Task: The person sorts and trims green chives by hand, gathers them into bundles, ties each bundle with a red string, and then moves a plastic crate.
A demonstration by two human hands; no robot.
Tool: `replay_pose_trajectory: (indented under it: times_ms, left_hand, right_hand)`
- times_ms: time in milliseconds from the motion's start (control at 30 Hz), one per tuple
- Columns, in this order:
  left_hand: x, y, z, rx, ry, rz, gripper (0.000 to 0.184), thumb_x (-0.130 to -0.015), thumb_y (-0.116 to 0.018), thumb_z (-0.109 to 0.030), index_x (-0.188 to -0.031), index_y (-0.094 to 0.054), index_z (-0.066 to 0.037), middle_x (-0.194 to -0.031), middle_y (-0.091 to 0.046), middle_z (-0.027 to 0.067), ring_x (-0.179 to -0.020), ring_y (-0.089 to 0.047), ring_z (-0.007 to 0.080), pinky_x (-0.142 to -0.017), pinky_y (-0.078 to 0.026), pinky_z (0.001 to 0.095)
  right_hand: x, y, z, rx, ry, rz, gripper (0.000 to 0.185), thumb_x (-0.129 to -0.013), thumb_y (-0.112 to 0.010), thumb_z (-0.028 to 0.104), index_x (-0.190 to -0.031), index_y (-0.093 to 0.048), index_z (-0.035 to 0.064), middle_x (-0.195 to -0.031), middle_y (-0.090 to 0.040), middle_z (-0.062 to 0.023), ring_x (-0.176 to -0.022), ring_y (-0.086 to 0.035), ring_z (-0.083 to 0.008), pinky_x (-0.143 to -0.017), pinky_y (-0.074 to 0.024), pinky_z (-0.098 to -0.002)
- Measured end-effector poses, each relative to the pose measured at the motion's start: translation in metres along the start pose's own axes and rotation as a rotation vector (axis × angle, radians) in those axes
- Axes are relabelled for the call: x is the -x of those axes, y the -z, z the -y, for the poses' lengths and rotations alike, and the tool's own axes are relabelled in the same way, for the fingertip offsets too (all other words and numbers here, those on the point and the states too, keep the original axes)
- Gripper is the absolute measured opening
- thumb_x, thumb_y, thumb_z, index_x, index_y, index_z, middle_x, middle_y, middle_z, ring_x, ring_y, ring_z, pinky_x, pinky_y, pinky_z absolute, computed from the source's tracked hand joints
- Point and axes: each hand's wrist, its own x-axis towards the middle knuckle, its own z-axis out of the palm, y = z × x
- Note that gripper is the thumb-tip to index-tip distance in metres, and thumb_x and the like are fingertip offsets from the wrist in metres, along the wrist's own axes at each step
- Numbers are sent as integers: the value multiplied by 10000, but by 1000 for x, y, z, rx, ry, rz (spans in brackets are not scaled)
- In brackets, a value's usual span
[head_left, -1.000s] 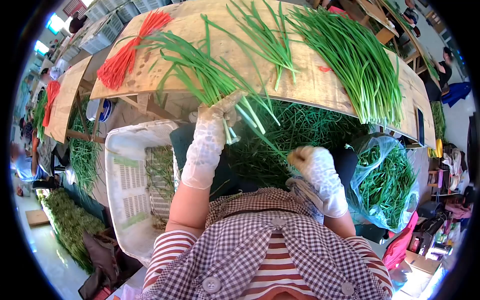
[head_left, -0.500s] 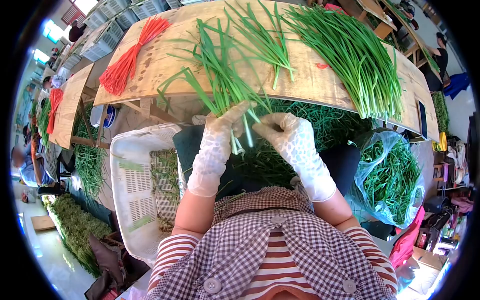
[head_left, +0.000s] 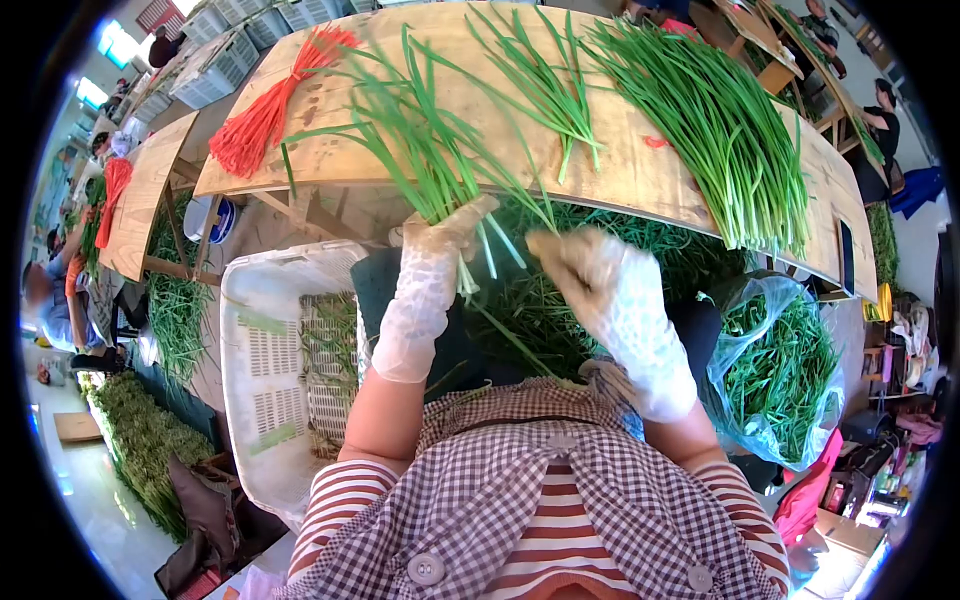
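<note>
My gloved left hand (head_left: 440,235) is closed round the pale lower stems of a bunch of green stalks (head_left: 425,165), whose leaves fan out over the table's front edge. To its right, my gloved right hand (head_left: 590,265) is blurred by motion, and its fingers are too smeared to read. On the wooden table (head_left: 350,165) lie a small group of stalks (head_left: 560,105), a large pile of stalks (head_left: 715,140) at the right and a bundle of red ties (head_left: 265,115) at the left. Loose green leaves (head_left: 640,235) lie below the table edge.
A white plastic crate (head_left: 265,370) stands at my left, with some leaves inside. At my right is a clear bag (head_left: 780,370) full of green leaves. Other people sit at tables at the far left and the far right, apart from my hands.
My right hand came up to the bunch from the lower right, then moved slightly back to the right. My left hand has kept hold of the bunch, whose leaves have shifted.
</note>
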Motion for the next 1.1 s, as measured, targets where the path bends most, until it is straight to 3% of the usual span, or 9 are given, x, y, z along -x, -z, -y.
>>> replay_pose_trajectory:
  times_ms: [67,233,333,467,567,733,867,967,1100]
  left_hand:
    - [6,-7,11,-25,30,-23,155,-807,-716,-125,-886,-632,-20,-643,-544,-16,-492,-429,62,-440,-327,217]
    - [-5,-6,35,104,32,-53,125,-815,-676,-91,-897,-618,-16,-668,-562,10,-521,-474,82,-449,-354,226]
    - [-6,4,33,301,48,1,114,-824,-676,-93,-886,-630,-9,-661,-543,2,-501,-451,81,-440,-348,225]
    - [-15,17,24,339,165,38,166,-880,-647,-137,-927,-642,22,-601,-420,-49,-463,-360,57,-427,-294,206]
    - [-3,11,14,462,209,100,182,-911,-615,-172,-923,-627,9,-573,-343,-73,-458,-320,52,-436,-265,202]
    - [7,-1,6,574,103,112,179,-920,-593,-174,-946,-596,3,-557,-372,-67,-455,-341,26,-411,-316,192]
    - [21,12,-48,630,-21,301,188,-900,-603,-204,-890,-559,-22,-496,-332,-92,-403,-308,26,-411,-349,211]
    - [26,17,-51,525,-40,281,214,-870,-626,-228,-890,-582,-19,-548,-389,-53,-430,-345,52,-445,-355,216]
    - [18,12,-10,425,56,151,201,-828,-638,-186,-857,-589,7,-798,-586,91,-714,-602,199,-710,-548,375]
  right_hand:
    - [-33,-12,3,33,219,-279,179,-801,-666,150,-977,-669,123,-707,-548,-64,-625,-596,-227,-544,-485,-349]
    - [-78,-41,3,345,344,189,140,-833,-617,200,-905,-672,93,-800,-592,-95,-761,-615,-255,-664,-501,-385]
    - [-50,-4,1,-343,373,133,139,-764,-699,135,-875,-663,59,-895,-646,-87,-803,-640,-271,-717,-519,-355]
    - [13,18,-24,-600,3,854,321,-732,-749,124,-1024,-667,21,-949,-678,-89,-809,-657,-206,-740,-527,-328]
    - [37,-32,-5,-294,-242,350,596,-702,-783,203,-1229,-564,32,-1114,-634,-138,-764,-659,-210,-700,-535,-319]
    - [36,-60,4,-940,-257,558,236,-837,-650,138,-1011,-639,-21,-855,-674,-138,-742,-663,-239,-696,-533,-313]
    - [72,-64,-51,143,-382,924,231,-885,-497,205,-940,-688,87,-852,-677,-160,-793,-674,-289,-694,-543,-411]
    - [82,-47,-92,93,-419,145,284,-927,-504,263,-1001,-682,55,-922,-669,-220,-813,-671,-311,-709,-546,-358]
    - [28,-20,-73,-852,-843,29,296,-912,-597,218,-1101,-653,-4,-904,-694,-99,-734,-649,-165,-691,-527,-252]
